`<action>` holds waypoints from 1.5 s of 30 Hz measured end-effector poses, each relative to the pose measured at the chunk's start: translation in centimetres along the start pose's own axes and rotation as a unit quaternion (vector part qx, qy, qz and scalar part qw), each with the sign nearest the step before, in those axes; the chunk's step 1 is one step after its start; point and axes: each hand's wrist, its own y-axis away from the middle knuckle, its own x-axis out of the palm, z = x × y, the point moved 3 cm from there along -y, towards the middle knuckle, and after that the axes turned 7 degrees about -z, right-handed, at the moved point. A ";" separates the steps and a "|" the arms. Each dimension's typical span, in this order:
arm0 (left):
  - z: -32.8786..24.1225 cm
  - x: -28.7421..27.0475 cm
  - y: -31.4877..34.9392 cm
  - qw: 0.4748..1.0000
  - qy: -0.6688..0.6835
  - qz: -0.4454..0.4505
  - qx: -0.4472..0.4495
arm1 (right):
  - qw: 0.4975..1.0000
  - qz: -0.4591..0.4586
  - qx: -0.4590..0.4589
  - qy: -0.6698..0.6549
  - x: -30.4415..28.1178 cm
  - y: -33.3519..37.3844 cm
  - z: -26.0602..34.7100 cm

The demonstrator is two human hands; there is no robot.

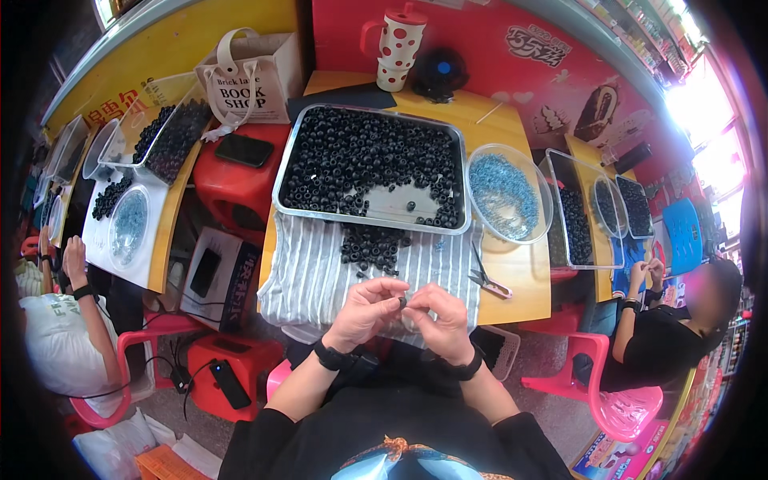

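My left hand (370,312) is closed in a pinch, its fingertips on a small black round part (402,303) with a hole. My right hand (441,320) meets it there, thumb and fingers pressed together; anything between them is too small to make out. Both hands are over the near edge of a grey-and-white striped cloth (308,256). Beyond them lies a loose pile of black round parts (374,248). A metal tray (384,200) behind it holds many more of these. To its right, a clear round bowl (542,192) contains small bluish translucent pieces.
Small scissors (490,284) lie on the cloth's right edge. A spotted tumbler (400,52), a dark round fan-like object (440,74) and a canvas bag (252,80) stand farther back. A phone (244,150) rests on a red stool. Other people sit at side tables left and right.
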 end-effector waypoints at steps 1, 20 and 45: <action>0.0 0.0 0.0 1.000 -0.002 0.002 0.000 | 1.000 0.009 -0.008 0.001 -0.1 -0.1 -0.1; -0.2 0.2 0.0 0.995 -0.001 0.096 -0.028 | 0.985 0.159 -0.036 -0.049 -0.5 -1.1 -0.4; -0.6 0.5 0.7 0.999 -0.047 0.017 -0.021 | 0.983 -0.018 -0.093 0.156 -7.1 0.7 1.2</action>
